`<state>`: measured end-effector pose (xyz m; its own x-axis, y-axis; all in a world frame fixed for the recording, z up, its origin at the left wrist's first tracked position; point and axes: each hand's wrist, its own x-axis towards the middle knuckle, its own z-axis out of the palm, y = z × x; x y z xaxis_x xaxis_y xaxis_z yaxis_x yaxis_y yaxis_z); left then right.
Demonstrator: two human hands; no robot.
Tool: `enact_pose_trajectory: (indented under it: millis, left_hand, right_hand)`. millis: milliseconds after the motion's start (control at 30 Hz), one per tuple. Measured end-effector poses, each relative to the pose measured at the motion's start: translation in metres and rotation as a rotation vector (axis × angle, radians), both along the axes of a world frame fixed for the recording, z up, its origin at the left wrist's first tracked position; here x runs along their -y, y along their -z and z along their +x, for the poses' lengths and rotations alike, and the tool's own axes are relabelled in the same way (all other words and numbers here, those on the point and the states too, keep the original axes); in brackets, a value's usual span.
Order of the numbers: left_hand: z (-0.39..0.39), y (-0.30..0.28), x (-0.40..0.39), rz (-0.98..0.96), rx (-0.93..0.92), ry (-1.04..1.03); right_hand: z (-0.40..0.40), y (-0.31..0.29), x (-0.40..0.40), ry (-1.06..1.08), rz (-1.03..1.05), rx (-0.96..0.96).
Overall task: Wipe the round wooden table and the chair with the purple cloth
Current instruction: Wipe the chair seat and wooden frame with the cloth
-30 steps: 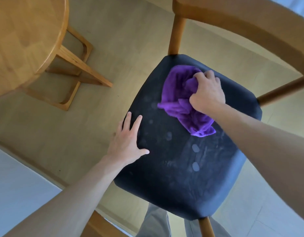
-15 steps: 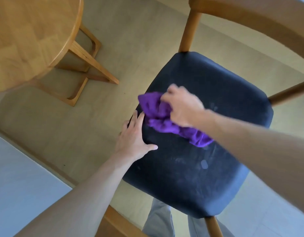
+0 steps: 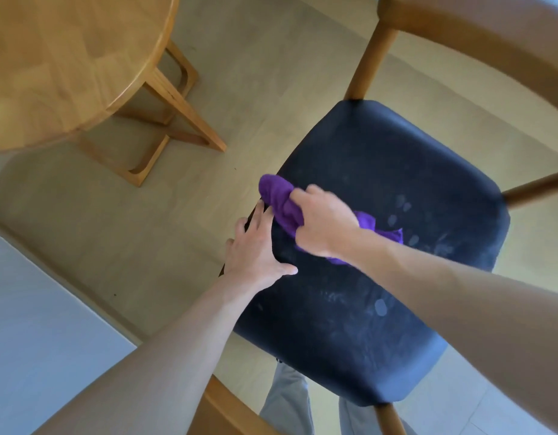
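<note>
Two hands on chair seat point(image 3: 381, 309). Your right hand point(image 3: 326, 226) grips bunched purple cloth point(image 3: 281, 199), which has swept from far side of seat to edge just beyond your left hand point(image 3: 255, 249). Left hand flat, fingers straight, bracing seat rim. Pale smudges remain nearer you and right of cloth; seat likely half wiped. Table point(image 3: 67, 58) well apart, beyond left hand.

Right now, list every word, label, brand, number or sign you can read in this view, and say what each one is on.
None: no readable text anywhere in the head view.
The round wooden table, the chair's dark seat and the purple cloth carry no lettering or labels.
The pale marks on the seat are smudges, not writing.
</note>
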<state>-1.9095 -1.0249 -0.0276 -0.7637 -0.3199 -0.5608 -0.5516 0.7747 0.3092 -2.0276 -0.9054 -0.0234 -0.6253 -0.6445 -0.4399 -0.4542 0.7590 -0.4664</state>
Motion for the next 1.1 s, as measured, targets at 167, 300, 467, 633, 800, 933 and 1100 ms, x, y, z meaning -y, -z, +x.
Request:
enact_pose_trajectory:
  millis: [167, 300, 467, 633, 800, 933, 1100]
  left_hand:
    - [0.003, 0.003, 0.0, 0.015, -0.029, -0.013]
    - [0.004, 0.01, -0.001, -0.002, -0.008, -0.024]
    - [0.004, 0.011, -0.001, -0.003, 0.027, 0.0]
    - [-0.018, -0.008, 0.021, 0.442, -0.025, -0.469]
    - [-0.019, -0.022, 0.061, 0.674, -0.071, -1.067]
    - [-0.017, -0.026, 0.059, 0.664, -0.246, -0.973]
    - [-0.026, -0.023, 0.027, 0.566, -0.101, -0.282]
  right_hand:
    - [-0.031, -0.01, -0.011, 0.265, -0.084, 0.287]
    - [-0.12, -0.023, 0.0, 0.75, -0.345, 0.089]
    - [-0.141, -0.02, 0.028, 0.479, 0.06, -0.04]
    - [-0.049, -0.015, 0.055, -0.061, 0.159, -0.143]
    - [0.029, -0.017, 0.057, -0.444, 0.101, -0.109]
    - [0.025, -0.013, 0.034, -0.631, 0.004, -0.171]
    - [0.031, -0.012, -0.016, -0.544, -0.219, 0.003]
